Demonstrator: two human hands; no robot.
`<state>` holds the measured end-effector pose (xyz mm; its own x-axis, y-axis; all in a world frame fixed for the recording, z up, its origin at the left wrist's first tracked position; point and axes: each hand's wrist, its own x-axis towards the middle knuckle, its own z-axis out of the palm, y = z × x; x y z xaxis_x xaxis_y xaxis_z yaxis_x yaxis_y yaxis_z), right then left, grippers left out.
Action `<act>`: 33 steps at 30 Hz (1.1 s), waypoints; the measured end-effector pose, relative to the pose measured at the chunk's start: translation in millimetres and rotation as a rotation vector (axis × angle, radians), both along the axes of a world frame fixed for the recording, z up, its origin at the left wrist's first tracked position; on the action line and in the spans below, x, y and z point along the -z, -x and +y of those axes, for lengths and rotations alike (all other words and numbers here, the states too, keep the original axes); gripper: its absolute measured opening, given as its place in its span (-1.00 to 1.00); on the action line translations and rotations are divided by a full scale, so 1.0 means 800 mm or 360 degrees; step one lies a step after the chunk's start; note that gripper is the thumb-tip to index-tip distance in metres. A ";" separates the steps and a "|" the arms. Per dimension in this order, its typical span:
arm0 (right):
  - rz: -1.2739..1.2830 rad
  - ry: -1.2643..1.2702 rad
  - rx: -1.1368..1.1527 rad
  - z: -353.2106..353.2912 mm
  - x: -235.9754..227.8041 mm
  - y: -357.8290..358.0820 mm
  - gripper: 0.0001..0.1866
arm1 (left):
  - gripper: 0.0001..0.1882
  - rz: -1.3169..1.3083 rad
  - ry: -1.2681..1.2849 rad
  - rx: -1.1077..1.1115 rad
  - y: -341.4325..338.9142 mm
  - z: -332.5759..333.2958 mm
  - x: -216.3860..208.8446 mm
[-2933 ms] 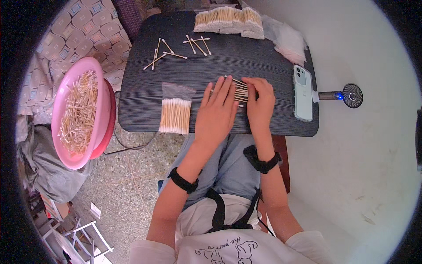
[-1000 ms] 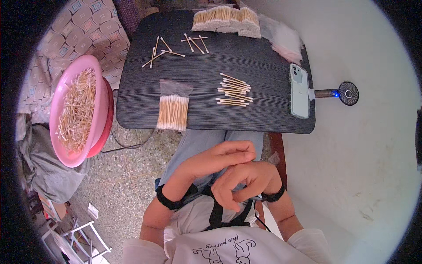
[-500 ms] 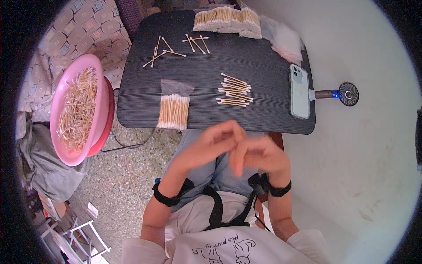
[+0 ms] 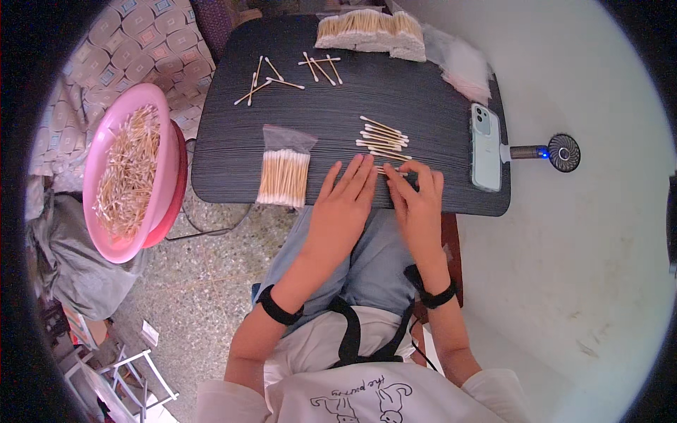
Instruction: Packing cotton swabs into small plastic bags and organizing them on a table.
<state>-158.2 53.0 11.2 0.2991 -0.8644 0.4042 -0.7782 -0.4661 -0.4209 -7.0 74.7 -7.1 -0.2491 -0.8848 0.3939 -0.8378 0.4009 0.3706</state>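
A loose row of cotton swabs (image 4: 383, 134) lies on the dark table in front of me. My left hand (image 4: 344, 194) rests flat at the near left of this row, fingers stretched out and holding nothing. Over the nearest swabs is my right hand (image 4: 419, 201), its fingers bent, with thumb and forefinger apart at the swab ends. Its fingertips partly cover those swabs. Left of my hands, a clear plastic bag (image 4: 284, 169) packed with upright swabs lies at the table's near edge.
Scattered swabs (image 4: 269, 81) lie at the far left of the table (image 4: 233, 151). Packed swab bundles (image 4: 370, 32) and empty plastic bags (image 4: 462, 67) are at the back. A phone (image 4: 485, 151) and small fan (image 4: 564, 153) are right; a pink basin (image 4: 99, 155) of swabs stands left.
My hands were together over my lap, blurred by motion. Now they are separated and have moved forward onto the table, at the nearest swabs of the row.
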 end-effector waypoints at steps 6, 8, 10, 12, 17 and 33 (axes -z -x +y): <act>-0.0102 -0.0023 -0.0099 -0.008 -0.003 0.006 -0.78 | -0.65 0.0243 0.0028 0.0016 -0.002 -0.004 -0.013; -0.0083 -0.0047 -0.0126 -0.012 -0.008 0.005 -0.84 | -0.69 0.0271 0.0073 0.0001 -0.001 -0.006 -0.014; 0.0014 -0.0130 -0.0180 -0.014 -0.010 0.006 -0.87 | -0.79 0.0204 -0.0010 -0.0035 0.001 -0.008 -0.014; 0.0006 -0.0131 -0.0208 -0.015 -0.010 0.007 -0.86 | -0.83 0.0097 0.0021 -0.0037 0.002 -0.011 -0.012; 0.0087 -0.0119 -0.0279 -0.016 -0.006 0.015 -0.83 | -0.85 -0.0158 0.0124 -0.0043 0.005 -0.014 -0.005; -0.0509 -0.0666 -0.0097 0.005 -0.045 0.024 -0.86 | -0.56 0.0171 0.0242 -0.0669 -0.053 0.024 -0.080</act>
